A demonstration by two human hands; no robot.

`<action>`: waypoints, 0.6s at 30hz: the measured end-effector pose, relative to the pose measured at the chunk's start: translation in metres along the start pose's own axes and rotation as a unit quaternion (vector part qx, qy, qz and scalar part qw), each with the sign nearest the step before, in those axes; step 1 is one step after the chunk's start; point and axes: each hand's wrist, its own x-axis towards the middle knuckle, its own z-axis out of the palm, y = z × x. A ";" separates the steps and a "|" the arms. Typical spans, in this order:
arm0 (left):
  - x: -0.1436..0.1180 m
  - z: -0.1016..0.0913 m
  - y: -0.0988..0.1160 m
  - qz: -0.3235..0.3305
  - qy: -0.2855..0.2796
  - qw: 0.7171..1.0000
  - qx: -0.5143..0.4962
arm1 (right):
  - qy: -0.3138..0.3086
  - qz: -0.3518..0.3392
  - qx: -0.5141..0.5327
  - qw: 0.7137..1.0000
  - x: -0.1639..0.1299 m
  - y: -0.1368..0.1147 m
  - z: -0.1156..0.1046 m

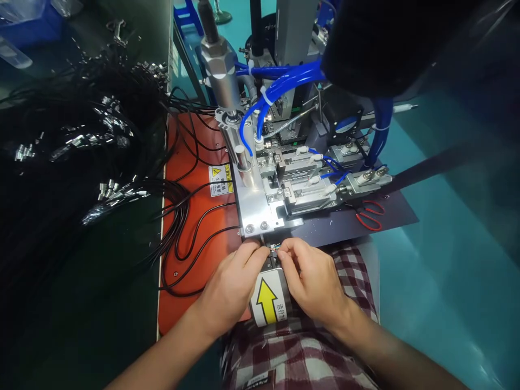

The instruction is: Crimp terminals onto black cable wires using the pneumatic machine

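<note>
Head view: left hand (pixel 231 281) and right hand (pixel 314 279) pinch thin wires (pixel 273 249) between narrowed fingers, just in front of the pneumatic fixture (pixel 252 203). Judged mid-step, wires not yet released; whether the black cables (pixel 183 208) at left are finished cannot be told.

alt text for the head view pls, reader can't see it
A person's left hand and right hand work close together at thin coloured wires, in front of a metal machine with blue tubes. Black cables trail across a red surface to the left.
</note>
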 end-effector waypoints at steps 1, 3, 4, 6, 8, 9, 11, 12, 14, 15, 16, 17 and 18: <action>0.000 0.000 0.000 -0.001 -0.003 1.000 -0.001 | -0.007 0.002 0.000 1.000 0.001 0.000 0.000; -0.001 0.000 -0.001 -0.004 -0.008 1.000 -0.002 | -0.021 0.007 0.001 1.000 0.003 0.001 -0.001; -0.001 0.000 -0.001 -0.005 -0.010 1.000 -0.001 | -0.025 0.006 -0.001 1.000 0.003 0.001 -0.001; -0.001 0.000 -0.001 -0.006 -0.010 1.000 0.002 | -0.029 0.001 -0.008 1.000 0.004 0.000 -0.002; 0.000 0.000 -0.001 -0.007 -0.005 1.000 0.005 | -0.031 -0.002 -0.013 0.999 0.006 -0.001 -0.003; 0.000 0.000 -0.001 -0.008 -0.002 1.000 0.006 | -0.032 -0.003 -0.014 0.999 0.006 -0.001 -0.003; 0.000 0.001 -0.001 -0.007 0.003 1.000 0.007 | -0.035 -0.003 -0.012 0.999 0.008 -0.002 -0.004; 0.000 0.001 -0.001 -0.006 0.005 1.000 0.005 | -0.037 -0.001 -0.006 0.999 0.008 -0.002 -0.005; 0.000 0.002 -0.001 0.000 0.007 1.000 0.003 | -0.041 0.016 0.021 0.999 0.010 0.000 -0.005; 0.001 0.002 -0.001 0.003 0.007 1.000 0.004 | -0.043 0.033 0.046 0.997 0.010 0.001 -0.005; 0.001 0.001 -0.001 0.004 0.005 1.000 0.007 | -0.044 0.055 0.080 0.994 0.010 0.002 -0.003; 0.001 0.000 0.000 0.007 0.004 1.000 0.013 | -0.048 0.079 0.122 0.988 0.010 0.004 -0.002; 0.002 -0.001 0.001 0.010 0.003 1.000 0.023 | -0.055 0.107 0.174 0.977 0.010 0.007 0.000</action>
